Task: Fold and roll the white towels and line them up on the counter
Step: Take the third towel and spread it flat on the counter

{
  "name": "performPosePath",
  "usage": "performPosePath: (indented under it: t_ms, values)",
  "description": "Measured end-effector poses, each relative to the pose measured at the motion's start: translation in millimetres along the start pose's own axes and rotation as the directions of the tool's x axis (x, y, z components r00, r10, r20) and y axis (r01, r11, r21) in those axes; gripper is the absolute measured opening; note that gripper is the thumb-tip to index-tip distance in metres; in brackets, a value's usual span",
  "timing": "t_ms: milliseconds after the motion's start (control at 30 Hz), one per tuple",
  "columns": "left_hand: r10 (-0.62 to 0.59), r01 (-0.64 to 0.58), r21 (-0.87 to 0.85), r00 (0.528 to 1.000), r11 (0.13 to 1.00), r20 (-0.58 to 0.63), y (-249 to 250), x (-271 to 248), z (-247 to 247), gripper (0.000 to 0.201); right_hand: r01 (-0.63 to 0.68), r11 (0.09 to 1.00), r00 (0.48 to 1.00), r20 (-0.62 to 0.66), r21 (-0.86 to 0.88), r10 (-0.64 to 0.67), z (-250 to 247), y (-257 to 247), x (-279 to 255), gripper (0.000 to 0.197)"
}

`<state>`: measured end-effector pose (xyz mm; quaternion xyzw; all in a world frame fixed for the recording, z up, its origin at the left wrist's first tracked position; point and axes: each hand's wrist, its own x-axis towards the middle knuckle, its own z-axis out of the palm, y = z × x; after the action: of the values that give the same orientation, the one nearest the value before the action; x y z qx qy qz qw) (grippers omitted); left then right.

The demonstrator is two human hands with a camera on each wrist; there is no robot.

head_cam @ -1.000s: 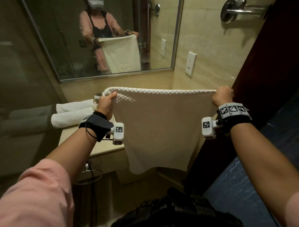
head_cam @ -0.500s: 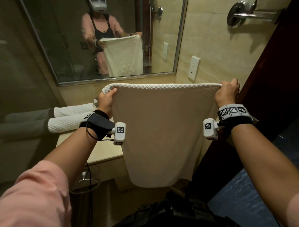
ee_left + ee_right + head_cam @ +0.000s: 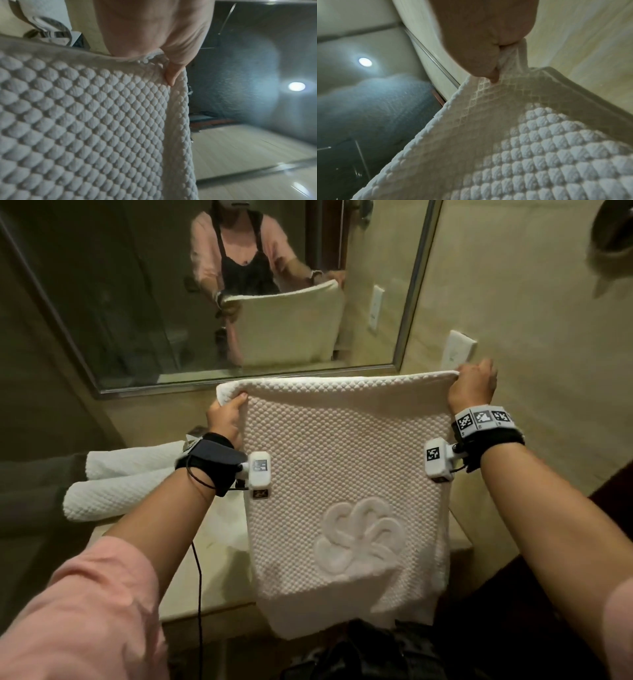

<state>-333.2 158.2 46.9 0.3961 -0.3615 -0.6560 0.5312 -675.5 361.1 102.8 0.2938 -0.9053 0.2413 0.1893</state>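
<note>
White waffle-textured cotton towel (image 3: 346, 474), flower-embossed, frame centre: top corners pinched in fingers of left hand (image 3: 224, 419) and right hand (image 3: 474, 390), above beige bench (image 3: 219, 546).

The head view looks forward and down from above; each wrist view looks closely along its hand; all share the towel (image 3: 346, 474).

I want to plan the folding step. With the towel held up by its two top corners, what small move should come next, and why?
Probably lower the towel flat onto the bare counter. The left hand and right hand each pinch a top corner, so it hangs spread and unfolded, its lower part draped past the counter's front edge. Two rolled towels already lie at the left, so the free space is on the right.
</note>
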Motion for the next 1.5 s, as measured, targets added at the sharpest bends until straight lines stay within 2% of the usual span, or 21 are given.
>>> performPosePath:
  t_ms: [133, 300, 500, 567, 700, 833, 933, 1033, 1100, 1167, 1367, 1400, 1500]
  values:
    - [-0.076, 0.076, -0.008, 0.995, 0.997, -0.067, -24.1, 55.9, 21.1, 0.017, 0.029, 0.999, 0.991, 0.130, -0.033, -0.024, 71.1, -15.3, 52.2, 0.033]
    - [-0.147, 0.163, 0.087, 0.975, 0.983, -0.165, -53.0, 109.9, 41.4, 0.013, 0.081, 0.993, 0.959, 0.277, -0.080, -0.056, 151.4, -23.9, 104.8, 0.030]
    - [-0.201, 0.240, 0.145, 0.949, 0.960, -0.245, -77.3, 168.5, 43.7, 0.007, 0.147, 0.988, 0.950, 0.283, -0.040, -0.130, 222.1, -40.3, 142.2, 0.028]
    - [-0.210, 0.252, 0.148, 0.945, 0.956, -0.249, -83.7, 182.1, 40.9, 0.006, 0.154, 0.988, 0.947, 0.287, -0.019, -0.142, 241.6, -44.7, 147.8, 0.028]
    - [-0.167, 0.244, 0.272, 0.946, 0.931, -0.278, -102.4, 190.1, 34.0, 0.029, 0.169, 0.986, 0.912, 0.379, 0.005, -0.158, 279.3, -46.4, 143.8, 0.028]
    - [-0.183, 0.276, 0.350, 0.944, 0.895, -0.276, -122.7, 199.0, 20.1, 0.032, 0.176, 0.984, 0.865, 0.482, -0.028, -0.140, 308.5, -41.6, 134.9, 0.025]
    - [-0.223, 0.327, 0.376, 0.930, 0.867, -0.293, -135.4, 210.7, 8.5, 0.032, 0.134, 0.990, 0.839, 0.537, -0.047, -0.088, 320.5, -41.3, 133.8, 0.024]
    - [-0.245, 0.385, 0.484, 0.912, 0.786, -0.328, -146.9, 219.5, 3.0, 0.034, 0.101, 0.991, 0.804, 0.594, -0.082, -0.032, 322.4, -40.8, 128.8, 0.014]
    - [-0.250, 0.430, 0.574, 0.896, 0.697, -0.367, -154.9, 224.5, 0.6, 0.031, 0.079, 0.993, 0.786, 0.619, -0.087, -0.009, 326.7, -36.2, 124.7, 0.012]
    - [-0.271, 0.465, 0.598, 0.880, 0.653, -0.390, -163.3, 231.3, -4.0, 0.035, 0.027, 0.996, 0.778, 0.627, -0.081, 0.030, 332.4, -31.4, 121.0, 0.012]
    - [-0.251, 0.510, 0.719, 0.859, 0.472, -0.445, -186.3, 255.5, -20.4, 0.041, -0.086, 0.989, 0.747, 0.649, -0.118, 0.142, 351.8, -26.2, 127.1, 0.027]
    - [-0.233, 0.511, 0.729, 0.859, 0.455, -0.456, -187.9, 258.4, -21.4, 0.042, -0.122, 0.987, 0.742, 0.651, -0.105, 0.161, 355.0, -25.6, 129.8, 0.026]
    - [-0.197, 0.505, 0.750, 0.861, 0.427, -0.469, -193.2, 264.5, -24.6, 0.037, -0.244, 0.970, 0.747, 0.637, -0.007, 0.192, 365.2, -24.1, 136.1, 0.006]
